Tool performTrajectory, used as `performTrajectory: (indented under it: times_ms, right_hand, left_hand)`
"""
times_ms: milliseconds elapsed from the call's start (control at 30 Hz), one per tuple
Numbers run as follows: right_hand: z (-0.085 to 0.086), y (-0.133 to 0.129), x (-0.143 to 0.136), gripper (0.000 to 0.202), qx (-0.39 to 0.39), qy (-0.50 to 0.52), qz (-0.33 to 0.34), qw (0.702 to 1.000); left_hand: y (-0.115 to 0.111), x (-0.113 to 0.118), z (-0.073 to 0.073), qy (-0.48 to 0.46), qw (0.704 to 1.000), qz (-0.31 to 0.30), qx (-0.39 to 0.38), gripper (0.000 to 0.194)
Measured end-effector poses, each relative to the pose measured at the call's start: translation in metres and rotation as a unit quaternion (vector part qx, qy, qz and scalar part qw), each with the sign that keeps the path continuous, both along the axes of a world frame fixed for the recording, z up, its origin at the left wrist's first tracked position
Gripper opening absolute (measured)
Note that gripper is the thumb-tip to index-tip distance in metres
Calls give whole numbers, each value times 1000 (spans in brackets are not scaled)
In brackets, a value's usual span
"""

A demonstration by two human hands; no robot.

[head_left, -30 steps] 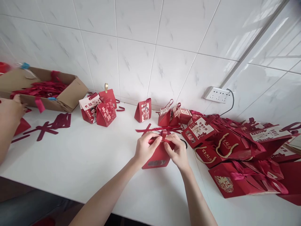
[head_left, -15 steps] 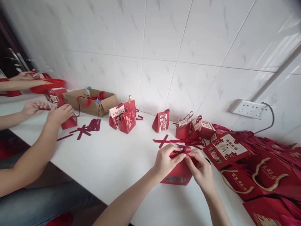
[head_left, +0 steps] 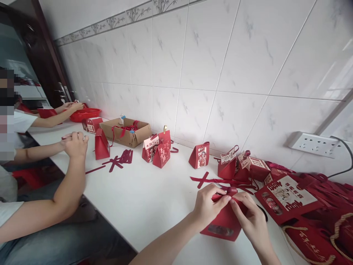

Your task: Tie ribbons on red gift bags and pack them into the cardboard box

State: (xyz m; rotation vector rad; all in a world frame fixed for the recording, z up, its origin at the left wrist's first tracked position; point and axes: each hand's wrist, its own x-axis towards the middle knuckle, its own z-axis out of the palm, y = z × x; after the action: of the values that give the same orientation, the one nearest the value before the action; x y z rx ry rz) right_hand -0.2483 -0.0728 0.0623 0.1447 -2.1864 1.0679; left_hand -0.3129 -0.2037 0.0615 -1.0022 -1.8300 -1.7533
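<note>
A red gift box (head_left: 224,224) with a clear window low on its front stands on the white table in front of me. A dark red ribbon (head_left: 231,191) makes a small loop at its top. My left hand (head_left: 210,207) pinches the ribbon at the box's top edge, thumb pointing right. From the other side my right hand (head_left: 248,211) is closed on the same ribbon, its thumb almost meeting the left one. The fingers partly hide the ribbon and the box's upper part. Just behind my hands lie loose ribbon strips (head_left: 203,180).
Finished-looking small red boxes (head_left: 199,155) stand along the tiled wall. To the right are red gift bags (head_left: 309,241) with rope handles and a power strip (head_left: 316,144). Leftward, a cardboard box (head_left: 125,134) holds ribbon; beyond my left arm sits a co-worker, hands (head_left: 75,145) together.
The view has tilted up and turned left, showing more of the co-workers. My hands keep their grip on the ribbon. The nearest co-worker's hands have moved away from their red box.
</note>
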Motion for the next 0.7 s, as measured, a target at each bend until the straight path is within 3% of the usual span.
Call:
performTrajectory:
  times_ms: [700]
  right_hand:
    - [-7, 6, -2, 24, 20, 19, -22, 999]
  left_hand:
    - [4, 2, -7, -27, 999, -2, 30, 19]
